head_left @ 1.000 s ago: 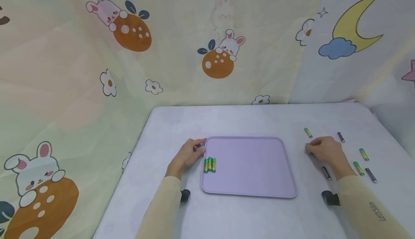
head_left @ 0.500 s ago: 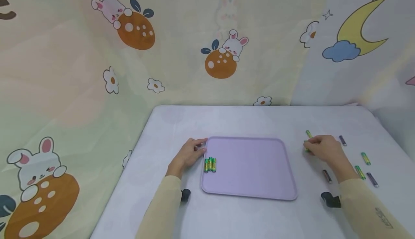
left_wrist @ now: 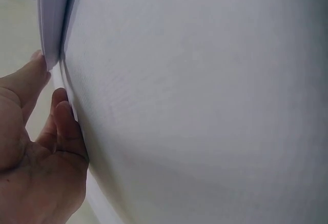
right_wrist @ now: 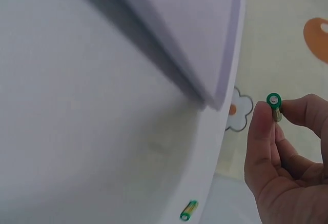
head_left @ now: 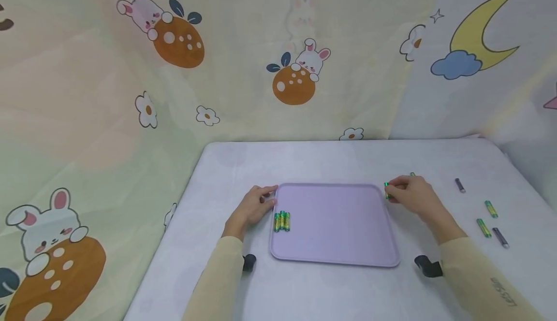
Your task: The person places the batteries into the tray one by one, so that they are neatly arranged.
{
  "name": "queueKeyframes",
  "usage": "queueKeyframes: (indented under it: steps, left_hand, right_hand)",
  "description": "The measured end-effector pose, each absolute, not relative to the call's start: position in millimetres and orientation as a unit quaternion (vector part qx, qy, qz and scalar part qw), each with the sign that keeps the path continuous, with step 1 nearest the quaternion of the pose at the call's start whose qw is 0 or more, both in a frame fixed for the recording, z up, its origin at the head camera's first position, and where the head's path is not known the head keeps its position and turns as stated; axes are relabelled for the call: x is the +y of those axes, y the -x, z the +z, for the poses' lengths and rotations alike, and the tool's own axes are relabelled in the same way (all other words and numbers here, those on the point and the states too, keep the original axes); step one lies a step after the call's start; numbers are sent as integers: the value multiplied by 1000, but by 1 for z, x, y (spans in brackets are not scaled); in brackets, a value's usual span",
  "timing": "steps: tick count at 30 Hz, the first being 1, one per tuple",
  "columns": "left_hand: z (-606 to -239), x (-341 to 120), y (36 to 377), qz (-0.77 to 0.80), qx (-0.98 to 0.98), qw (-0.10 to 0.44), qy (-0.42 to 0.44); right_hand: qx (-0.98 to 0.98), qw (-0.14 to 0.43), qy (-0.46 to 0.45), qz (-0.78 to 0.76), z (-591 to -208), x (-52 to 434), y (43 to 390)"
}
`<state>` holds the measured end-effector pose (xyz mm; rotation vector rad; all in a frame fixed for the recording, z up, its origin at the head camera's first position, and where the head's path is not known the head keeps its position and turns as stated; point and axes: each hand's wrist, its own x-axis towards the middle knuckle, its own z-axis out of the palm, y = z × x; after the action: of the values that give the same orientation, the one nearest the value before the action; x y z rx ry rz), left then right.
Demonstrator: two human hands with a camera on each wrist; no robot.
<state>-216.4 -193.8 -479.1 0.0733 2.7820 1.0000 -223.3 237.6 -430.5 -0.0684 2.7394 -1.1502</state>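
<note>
My right hand point(head_left: 411, 196) pinches a green battery point(head_left: 386, 190) between thumb and fingertips, beside the far right corner of a lilac tray point(head_left: 335, 229). In the right wrist view the held battery point(right_wrist: 273, 100) shows end-on, raised off the table. My left hand point(head_left: 251, 207) touches the tray's left edge with its fingertips, its other fingers relaxed. Against that edge, inside the tray, several green batteries point(head_left: 282, 221) lie side by side. Another green battery point(right_wrist: 188, 210) lies on the table, mostly hidden behind my right hand in the head view.
On the white table point(head_left: 330, 292) to the right lie two green batteries point(head_left: 491, 209) and two dark batteries point(head_left: 500, 238). A black wrist camera mount point(head_left: 428, 266) juts out from my right sleeve. A printed curtain point(head_left: 235, 60) hangs behind the table.
My right hand has lifted the green battery and carried it left to the tray's far right corner. The dark battery beside that arm is now hidden. My left hand has stayed put.
</note>
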Motion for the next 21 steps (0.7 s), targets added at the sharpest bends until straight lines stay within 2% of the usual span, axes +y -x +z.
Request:
queueKeyframes:
  steps: [14,21]
  left_hand:
    - [-477,-193,215,338,936,91,-25]
    - [-477,-193,215,338,936,92,-26]
  right_hand:
    - [902,111,37,-416,-431,181,217]
    - [894,106,69,-430,-443,156,214]
